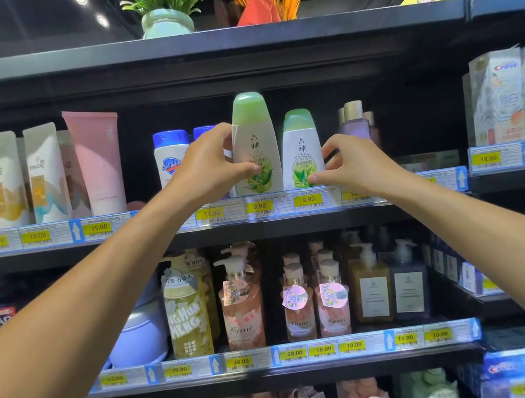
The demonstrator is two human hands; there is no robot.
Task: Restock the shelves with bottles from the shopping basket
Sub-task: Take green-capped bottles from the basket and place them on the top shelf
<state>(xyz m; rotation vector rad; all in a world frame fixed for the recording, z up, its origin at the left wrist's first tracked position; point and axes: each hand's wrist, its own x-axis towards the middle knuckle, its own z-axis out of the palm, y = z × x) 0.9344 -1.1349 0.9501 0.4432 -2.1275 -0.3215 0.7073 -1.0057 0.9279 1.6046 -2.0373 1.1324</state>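
Observation:
Two green-capped bottles stand side by side on the upper shelf (292, 220). The taller, grey-bodied bottle (253, 131) is gripped by my left hand (210, 164), thumb on its front label and fingers round its left side. My right hand (349, 163) pinches the lower right edge of the shorter white bottle (300, 143), thumb at its base. Both bottles are upright above the 9.90 price tags. The shopping basket is not in view.
Blue-capped white bottles (172, 156) stand just left of my left hand, a pink tube (98, 160) and shampoo tubes further left. Lilac bottles (353, 119) sit right of the white bottle. Pump bottles (240, 303) fill the shelf below. Toothpaste boxes (511, 94) stand far right.

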